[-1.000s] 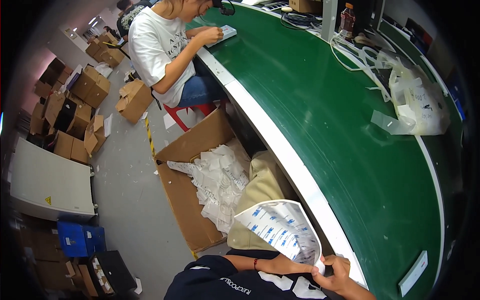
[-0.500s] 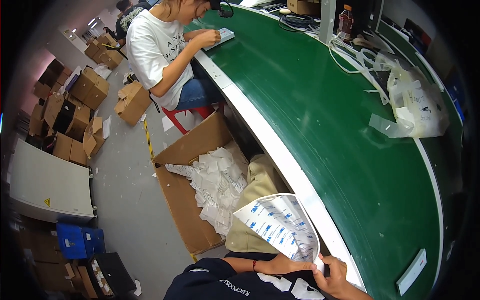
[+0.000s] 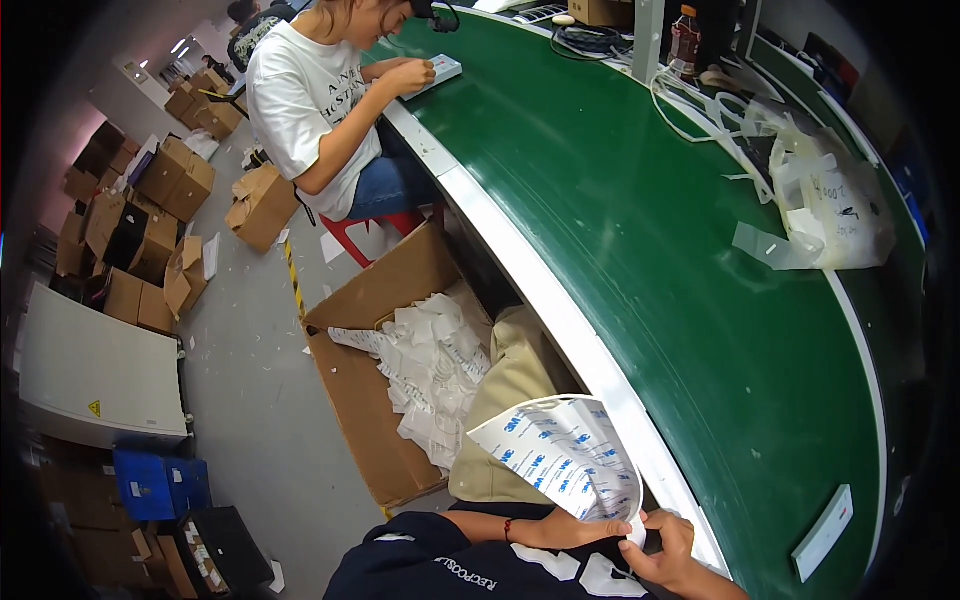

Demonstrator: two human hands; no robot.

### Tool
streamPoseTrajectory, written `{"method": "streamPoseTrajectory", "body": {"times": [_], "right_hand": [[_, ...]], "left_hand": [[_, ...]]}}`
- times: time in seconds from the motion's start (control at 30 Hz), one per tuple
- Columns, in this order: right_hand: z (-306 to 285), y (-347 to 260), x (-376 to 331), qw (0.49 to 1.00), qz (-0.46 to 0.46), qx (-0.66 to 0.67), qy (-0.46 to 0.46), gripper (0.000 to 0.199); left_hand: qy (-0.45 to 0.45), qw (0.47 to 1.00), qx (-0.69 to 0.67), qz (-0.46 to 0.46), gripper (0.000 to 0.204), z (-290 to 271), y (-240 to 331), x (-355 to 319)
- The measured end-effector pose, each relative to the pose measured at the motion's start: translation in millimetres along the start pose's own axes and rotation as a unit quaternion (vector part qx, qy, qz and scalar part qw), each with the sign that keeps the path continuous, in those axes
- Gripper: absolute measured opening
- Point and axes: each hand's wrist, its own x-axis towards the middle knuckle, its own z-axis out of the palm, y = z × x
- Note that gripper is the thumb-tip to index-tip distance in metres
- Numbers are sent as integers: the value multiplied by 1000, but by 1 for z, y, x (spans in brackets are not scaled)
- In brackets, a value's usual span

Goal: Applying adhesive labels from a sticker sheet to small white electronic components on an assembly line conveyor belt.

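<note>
A curled white sheet of backing paper point(image 3: 545, 455) with blue print rises from my lap, bent into a trough shape beside the table edge. My left hand point(image 3: 575, 530) grips its lower end, thumb pointing right. My right hand point(image 3: 668, 553) pinches the same end at the right corner, where a narrow white strip shows between finger and thumb. My fingers hide just how that end is attached. Two white scraps, one a torn-looking piece point(image 3: 608, 578), lie against my dark shirt just below the hands.
A green-topped table point(image 3: 600, 240) with a white edge curves along my right. It bears a small white box point(image 3: 822, 533) and a plastic bag point(image 3: 835, 215). On my left stands an open carton point(image 3: 350, 420) of discarded paper. Farther off, a seated co-worker point(image 3: 300, 110) handles a white box.
The sheet's upper edge has sunk slightly and its fold has shifted a little. Both hands keep their hold, with small finger movements. The whole view has moved slightly.
</note>
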Motion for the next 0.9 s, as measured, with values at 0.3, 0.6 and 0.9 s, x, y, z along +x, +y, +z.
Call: {"method": "streamPoseTrajectory", "body": {"times": [0.3,0.6,0.9], "right_hand": [[2,-2,3,999,-31,8,28,25],[1,-4,-16,998,44,39,3,17],[-24,-11,10,999,-39,-25,0,9]], "left_hand": [[-28,998,44,-23,57,-5,-13,-3],[-48,999,0,-25,48,4,10,0],[-45,997,-52,-31,36,4,22,10]]}}
